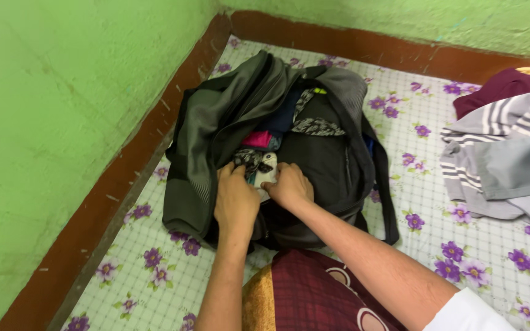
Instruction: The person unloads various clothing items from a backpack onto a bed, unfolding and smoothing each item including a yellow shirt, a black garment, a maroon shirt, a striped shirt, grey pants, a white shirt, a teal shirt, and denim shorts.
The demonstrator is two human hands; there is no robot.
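Black and grey, one open fabric backpack (314,159) lay on the flowered floor sheet (461,257) beside the green wall (50,122). Both hands, left hand (235,199) and right hand (289,186), curled shut around one patterned black-and-white cloth bundle (259,168) at its mouth. Two folded grey striped garments (504,159) lay well apart.

A single head-worn camera looks steeply down from close above, facing the room corner at upper left of the frame; forearms enter from the bottom edge.
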